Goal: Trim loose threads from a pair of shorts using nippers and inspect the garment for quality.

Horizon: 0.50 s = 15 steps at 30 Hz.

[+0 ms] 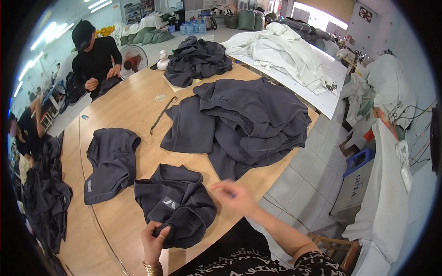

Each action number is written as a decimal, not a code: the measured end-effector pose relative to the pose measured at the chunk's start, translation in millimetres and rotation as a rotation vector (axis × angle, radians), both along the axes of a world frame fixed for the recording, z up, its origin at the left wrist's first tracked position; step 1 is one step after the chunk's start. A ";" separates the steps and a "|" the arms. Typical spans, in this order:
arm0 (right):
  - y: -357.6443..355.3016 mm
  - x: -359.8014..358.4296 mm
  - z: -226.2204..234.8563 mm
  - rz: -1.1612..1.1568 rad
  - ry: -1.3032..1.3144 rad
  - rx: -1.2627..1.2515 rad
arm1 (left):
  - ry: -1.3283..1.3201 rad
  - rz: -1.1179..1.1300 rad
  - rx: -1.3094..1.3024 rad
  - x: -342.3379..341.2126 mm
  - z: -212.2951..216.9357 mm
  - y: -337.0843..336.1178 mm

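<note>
Dark grey shorts [184,202] with a light patch lie bunched on the table in front of me. My left hand [155,235] pinches their near edge between thumb and fingers. Just right of the shorts, apart from them, my right hand [234,198] is raised and blurred. Its fingers are closed round a small dark blue thing that is too smeared to name. A second dark grey garment [111,158] with a similar patch lies flat to the left. Beyond my right hand is a large pile of dark grey garments [258,115].
The wooden table [147,147] also bears another dark heap [198,60], a dark strip [161,115] and a small round disc [159,97]. A co-worker [96,60] handles dark cloth across it. White cloth [285,50] covers a second table; a fan [133,60] stands behind.
</note>
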State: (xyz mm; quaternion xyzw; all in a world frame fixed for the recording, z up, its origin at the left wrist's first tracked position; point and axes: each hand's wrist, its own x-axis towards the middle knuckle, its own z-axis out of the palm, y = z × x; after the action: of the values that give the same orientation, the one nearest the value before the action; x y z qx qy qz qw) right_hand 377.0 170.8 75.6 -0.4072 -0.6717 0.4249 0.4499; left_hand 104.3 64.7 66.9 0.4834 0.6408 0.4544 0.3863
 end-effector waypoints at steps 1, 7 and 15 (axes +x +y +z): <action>-1.5 -12.2 1.1 0.148 -0.013 0.037 | -0.003 -0.016 0.009 6.9 -1.3 2.6; 129.6 20.5 55.3 -0.200 -0.332 0.373 | 0.247 0.098 0.157 20.6 -58.4 15.4; 407.2 54.4 44.7 0.027 0.037 -0.326 | 0.447 0.191 0.371 -0.7 -70.4 6.0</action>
State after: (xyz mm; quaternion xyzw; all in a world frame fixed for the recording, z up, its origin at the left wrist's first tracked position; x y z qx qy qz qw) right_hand 431.4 578.0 120.4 -0.4577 -0.5908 0.5418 0.3845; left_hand 103.6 70.7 -3.5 0.5712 0.6585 0.4803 0.0968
